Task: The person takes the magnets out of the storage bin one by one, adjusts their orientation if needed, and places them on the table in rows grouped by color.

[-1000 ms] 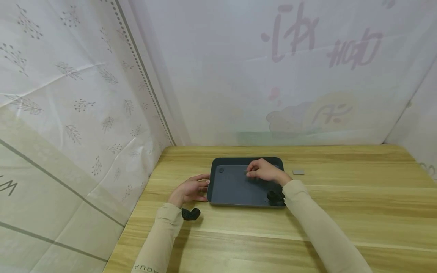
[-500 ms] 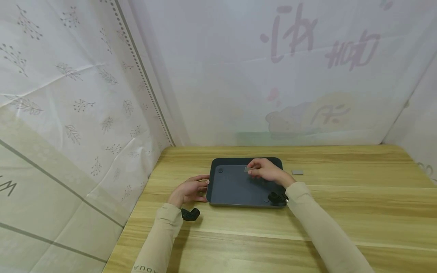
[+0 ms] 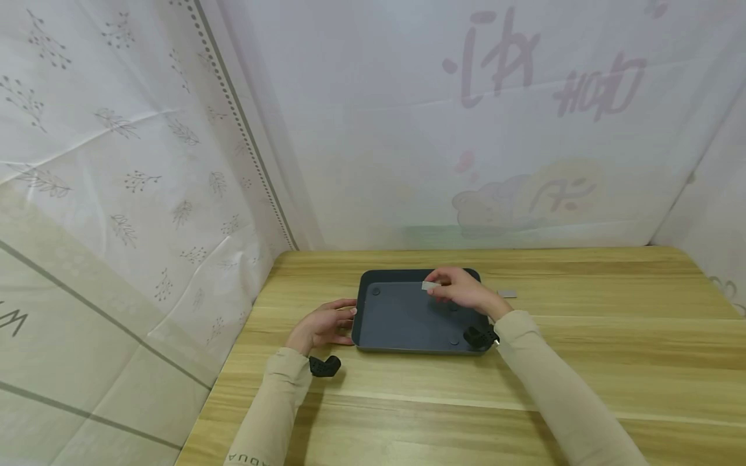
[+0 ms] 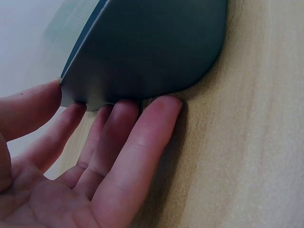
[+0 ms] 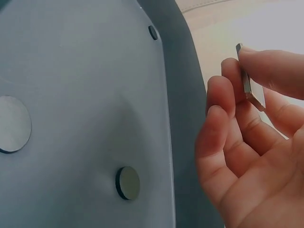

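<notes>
A shallow dark grey tray [image 3: 402,323] lies on the wooden table, with small round discs [image 5: 128,183] on its floor. My left hand [image 3: 326,322] is at the tray's left side. In the left wrist view its thumb touches the rim and its fairly straight fingers meet the lower edge of the outer wall. Over the tray's back right part, my right hand [image 3: 466,291] pinches a small flat grey rectangular plate [image 3: 430,285] between thumb and fingers. The right wrist view shows that plate [image 5: 250,85] edge-on, above and apart from the tray.
A second flat grey rectangular piece [image 3: 508,294] lies on the table [image 3: 612,336] to the right of the tray, partly hidden by my right wrist. Patterned cloth walls [image 3: 379,162] rise behind the table and at its left. Black mounts [image 3: 324,366] sit at both wrists.
My right hand has moved slightly right and turned, bringing the plate's light face into view. The left hand and tray stay in place.
</notes>
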Tool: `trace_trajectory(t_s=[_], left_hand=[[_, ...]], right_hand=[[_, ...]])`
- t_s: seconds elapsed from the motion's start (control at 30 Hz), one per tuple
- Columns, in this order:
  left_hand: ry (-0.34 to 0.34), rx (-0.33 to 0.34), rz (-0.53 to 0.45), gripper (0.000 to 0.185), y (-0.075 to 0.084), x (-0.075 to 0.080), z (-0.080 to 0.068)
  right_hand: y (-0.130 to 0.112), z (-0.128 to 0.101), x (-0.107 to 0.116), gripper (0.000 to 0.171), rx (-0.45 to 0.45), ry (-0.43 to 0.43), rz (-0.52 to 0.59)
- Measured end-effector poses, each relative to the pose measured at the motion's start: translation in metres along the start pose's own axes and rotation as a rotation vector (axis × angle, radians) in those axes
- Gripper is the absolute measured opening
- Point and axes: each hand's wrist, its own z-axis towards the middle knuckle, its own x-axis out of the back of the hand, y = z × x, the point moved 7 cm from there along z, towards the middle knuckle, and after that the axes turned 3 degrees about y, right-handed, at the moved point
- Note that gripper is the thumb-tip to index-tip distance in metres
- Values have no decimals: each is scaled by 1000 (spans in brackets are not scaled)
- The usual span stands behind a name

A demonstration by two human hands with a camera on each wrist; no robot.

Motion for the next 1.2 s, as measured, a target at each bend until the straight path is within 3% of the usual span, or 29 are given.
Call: trace_trajectory(t_s=[0.53,0.97,1.2], left_hand=[[23,0,-17,50,0,0,0],[14,-2,-16,49,0,0,0],[5,-1,-11,50,0,0,-1]], right_hand=[[-1,-5,7,32,48,18,-54],[-5,-9,12,34,84,46,25],[-5,-13,17,35,90,61,11]])
